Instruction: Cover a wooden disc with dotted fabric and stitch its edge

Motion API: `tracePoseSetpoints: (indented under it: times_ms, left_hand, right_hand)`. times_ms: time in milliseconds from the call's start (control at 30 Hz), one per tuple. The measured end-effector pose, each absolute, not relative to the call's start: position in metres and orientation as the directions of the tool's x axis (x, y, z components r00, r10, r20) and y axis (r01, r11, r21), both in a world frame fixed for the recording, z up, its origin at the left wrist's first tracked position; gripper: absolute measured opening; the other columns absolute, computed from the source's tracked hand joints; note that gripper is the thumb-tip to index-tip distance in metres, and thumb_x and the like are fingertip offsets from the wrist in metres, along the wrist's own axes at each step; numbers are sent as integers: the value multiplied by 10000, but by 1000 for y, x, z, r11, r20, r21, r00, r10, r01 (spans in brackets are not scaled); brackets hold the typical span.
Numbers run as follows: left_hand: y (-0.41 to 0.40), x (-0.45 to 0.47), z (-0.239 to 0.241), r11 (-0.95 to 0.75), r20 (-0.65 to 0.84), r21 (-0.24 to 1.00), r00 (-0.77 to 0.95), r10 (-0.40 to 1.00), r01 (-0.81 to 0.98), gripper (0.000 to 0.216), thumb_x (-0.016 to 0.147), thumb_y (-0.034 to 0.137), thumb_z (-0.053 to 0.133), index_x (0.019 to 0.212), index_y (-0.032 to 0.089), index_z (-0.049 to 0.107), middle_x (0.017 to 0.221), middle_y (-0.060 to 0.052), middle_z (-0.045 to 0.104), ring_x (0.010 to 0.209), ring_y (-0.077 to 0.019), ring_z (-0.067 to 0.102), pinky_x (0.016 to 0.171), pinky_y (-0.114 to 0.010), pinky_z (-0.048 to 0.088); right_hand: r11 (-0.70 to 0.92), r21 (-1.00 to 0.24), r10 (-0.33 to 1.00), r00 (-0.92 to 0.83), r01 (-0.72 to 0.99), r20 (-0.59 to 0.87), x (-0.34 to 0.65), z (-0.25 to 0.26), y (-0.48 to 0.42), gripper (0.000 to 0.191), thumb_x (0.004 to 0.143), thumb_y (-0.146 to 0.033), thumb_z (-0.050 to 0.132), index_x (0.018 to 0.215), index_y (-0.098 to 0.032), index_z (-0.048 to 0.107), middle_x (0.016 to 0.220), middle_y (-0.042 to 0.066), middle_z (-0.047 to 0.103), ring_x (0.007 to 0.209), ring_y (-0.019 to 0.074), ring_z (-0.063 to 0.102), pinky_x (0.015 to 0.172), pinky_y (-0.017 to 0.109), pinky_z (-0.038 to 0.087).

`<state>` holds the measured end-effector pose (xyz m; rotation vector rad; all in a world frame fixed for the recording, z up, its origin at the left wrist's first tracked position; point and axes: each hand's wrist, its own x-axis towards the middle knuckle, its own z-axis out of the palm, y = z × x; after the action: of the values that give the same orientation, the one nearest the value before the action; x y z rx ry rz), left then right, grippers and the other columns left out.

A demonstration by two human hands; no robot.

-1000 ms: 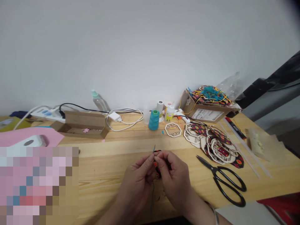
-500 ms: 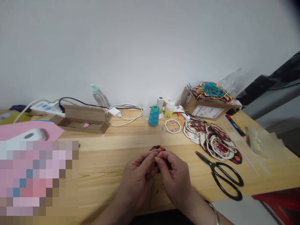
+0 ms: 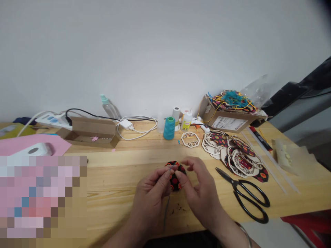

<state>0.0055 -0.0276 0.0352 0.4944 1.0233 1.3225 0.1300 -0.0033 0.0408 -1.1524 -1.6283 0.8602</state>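
Observation:
Both my hands work close together over the near middle of the wooden table [image 3: 113,179]. My left hand [image 3: 152,198] pinches a small round piece of black fabric with red and orange dots [image 3: 175,176] and a thin thread at its top. A grey thread hangs down below this hand. My right hand [image 3: 198,191] holds the right side of the fabric piece with thumb and forefinger, the other fingers partly lifted.
Black scissors [image 3: 245,197] lie to the right. Behind them lies a pile of wooden lattice frames with patterned fabric [image 3: 232,153]. A teal thread spool [image 3: 169,128], glue bottles, a cardboard box of cords [image 3: 229,115], a charger cable and an open flat box [image 3: 89,132] line the back.
The fabric piece has turned flatter toward me and shows more of its face. My right hand's fingers have opened and spread a little. The view shifted slightly.

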Motion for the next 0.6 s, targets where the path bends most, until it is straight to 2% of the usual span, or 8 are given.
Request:
tracePoseSetpoints:
  times_ms: [67, 167, 267, 433, 600]
  left_hand:
    - [-28, 5, 33, 229, -310, 825, -76, 948, -517, 144, 719, 283, 700, 805, 173, 734, 565, 31, 572, 499, -57, 378, 473, -165, 314]
    - [-29, 4, 32, 235, -286, 871, -55, 957, -432, 172, 730, 319, 684, 812, 175, 729, 573, 29, 525, 527, -73, 352, 486, -185, 291]
    - [-30, 3, 33, 235, -257, 922, -30, 966, -306, 199, 756, 344, 652, 835, 176, 724, 529, 48, 421, 518, -80, 304, 474, -198, 254]
    - [-32, 0, 34, 223, -231, 960, -29, 973, -168, 206, 769, 346, 631, 789, 164, 726, 517, 45, 381, 512, -85, 299, 471, -209, 240]
    - [-35, -2, 30, 231, -237, 955, -11, 971, -184, 202, 780, 340, 618, 782, 166, 720, 525, 43, 372, 515, -86, 294, 474, -213, 229]
  right_hand:
    - [269, -929, 960, -152, 255, 237, 134, 46, 5, 243, 774, -252, 613, 1010, -194, 613, 1016, 73, 587, 959, 199, 538, 822, 345, 452]
    - [36, -997, 944, -329, 71, 11, 136, 53, 13, 236, 737, -279, 639, 952, -194, 681, 987, 58, 572, 892, 181, 561, 748, 313, 471]
    - [-155, -984, 895, -435, -87, -102, 133, 54, 15, 199, 700, -259, 668, 881, -193, 719, 961, 40, 575, 863, 157, 562, 711, 270, 458]
    - [-307, -932, 851, -495, -193, -177, 133, 49, 16, 193, 674, -225, 704, 863, -192, 729, 987, 40, 607, 859, 145, 556, 686, 241, 425]
    - [-385, -896, 779, -598, -220, -188, 140, 48, 21, 251, 656, -239, 727, 896, -164, 725, 984, 54, 635, 863, 149, 556, 726, 249, 407]
